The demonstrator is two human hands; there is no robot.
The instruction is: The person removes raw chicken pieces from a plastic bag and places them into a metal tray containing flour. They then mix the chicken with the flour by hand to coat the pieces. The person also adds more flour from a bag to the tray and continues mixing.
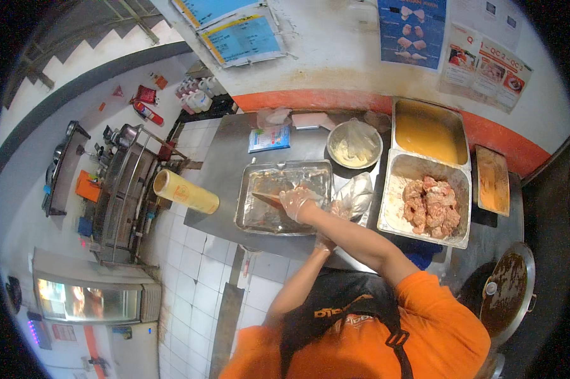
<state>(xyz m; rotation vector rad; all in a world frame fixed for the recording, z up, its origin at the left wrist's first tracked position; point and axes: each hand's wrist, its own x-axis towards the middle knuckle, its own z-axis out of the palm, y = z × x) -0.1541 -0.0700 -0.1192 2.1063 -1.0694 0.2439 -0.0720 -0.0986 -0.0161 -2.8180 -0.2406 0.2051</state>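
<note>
My right hand [298, 203], in a clear plastic glove, reaches over a shallow metal tray [285, 228]. It grips a knife-like flat blade [265, 196] that points left above the tray. The tray's bottom looks wet and stained. My left hand [326, 242], gloved too, is mostly hidden beneath my right forearm. Only its wrist side shows plainly, so its grip cannot be made out. Just beyond the crossed forearms lies a silvery plastic bag [358, 194], close to the tray's right edge.
Right of the bag, a metal pan [391, 189] holds flour and raw chicken pieces. Behind it sits a pan of yellow-orange liquid [429, 130]. A bowl [332, 154] contains a pale mixture. A wrap roll [185, 192] stands at the table's left. A large oil pan [507, 289] is at right.
</note>
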